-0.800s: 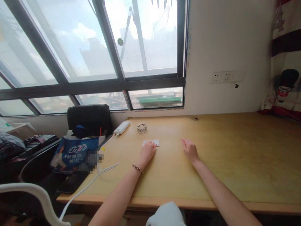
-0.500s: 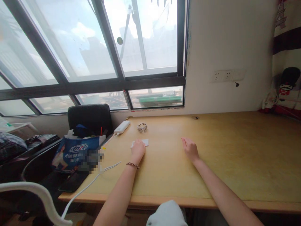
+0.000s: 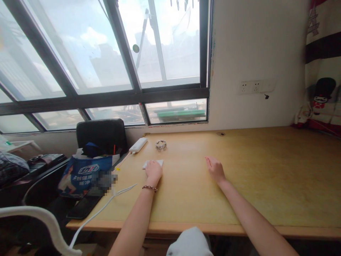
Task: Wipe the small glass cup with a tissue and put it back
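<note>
A folded white tissue (image 3: 161, 162) lies against the tabletop at the left part of the desk. My left hand (image 3: 154, 172), with a beaded bracelet on its wrist, presses down on it with curled fingers, so the tissue's middle is hidden. To the right, my right hand (image 3: 215, 169) rests on the desk (image 3: 186, 199), its fingers folded in and nothing seen in them. Just beyond my left hand sits a round, silvery openwork thing (image 3: 161, 145), apart from it.
A white power bank (image 3: 138, 145) with a cable lies near the desk's left edge. Another white cable (image 3: 106, 204) trails over that edge. Beside the desk, a blue bag (image 3: 80, 174) stands by a black chair (image 3: 101, 137). A window and wall sockets (image 3: 250, 86) are behind.
My left hand has slid a little to the left, and the tissue has moved with it. My right hand stays in the same place.
</note>
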A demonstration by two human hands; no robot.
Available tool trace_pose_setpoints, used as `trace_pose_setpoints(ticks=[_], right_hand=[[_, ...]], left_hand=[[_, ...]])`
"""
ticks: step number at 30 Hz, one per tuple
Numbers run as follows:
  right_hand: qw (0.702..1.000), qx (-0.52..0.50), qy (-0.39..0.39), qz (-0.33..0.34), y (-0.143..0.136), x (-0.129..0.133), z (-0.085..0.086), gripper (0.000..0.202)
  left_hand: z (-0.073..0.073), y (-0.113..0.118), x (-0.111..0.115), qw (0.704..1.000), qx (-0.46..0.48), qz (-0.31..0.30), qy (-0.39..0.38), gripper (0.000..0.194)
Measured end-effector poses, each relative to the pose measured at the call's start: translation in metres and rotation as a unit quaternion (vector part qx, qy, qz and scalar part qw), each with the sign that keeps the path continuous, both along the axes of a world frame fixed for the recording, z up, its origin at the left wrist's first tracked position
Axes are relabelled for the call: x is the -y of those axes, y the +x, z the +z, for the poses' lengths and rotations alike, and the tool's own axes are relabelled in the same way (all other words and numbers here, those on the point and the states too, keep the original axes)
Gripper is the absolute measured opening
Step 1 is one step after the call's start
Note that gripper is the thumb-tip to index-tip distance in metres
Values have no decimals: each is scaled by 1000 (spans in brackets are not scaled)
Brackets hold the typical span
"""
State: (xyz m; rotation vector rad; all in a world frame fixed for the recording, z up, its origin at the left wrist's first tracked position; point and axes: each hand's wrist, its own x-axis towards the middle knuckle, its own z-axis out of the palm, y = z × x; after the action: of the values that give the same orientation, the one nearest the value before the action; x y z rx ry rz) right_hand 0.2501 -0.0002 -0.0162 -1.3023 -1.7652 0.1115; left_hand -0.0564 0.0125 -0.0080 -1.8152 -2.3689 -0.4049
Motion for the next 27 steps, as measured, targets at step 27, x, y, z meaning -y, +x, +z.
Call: trace_pose_setpoints(ticks=[27], right_hand=[[818, -459, -316, 141, -38, 2, 2, 44]], left_hand=[[-9, 194, 8, 683, 668, -297, 12, 36]])
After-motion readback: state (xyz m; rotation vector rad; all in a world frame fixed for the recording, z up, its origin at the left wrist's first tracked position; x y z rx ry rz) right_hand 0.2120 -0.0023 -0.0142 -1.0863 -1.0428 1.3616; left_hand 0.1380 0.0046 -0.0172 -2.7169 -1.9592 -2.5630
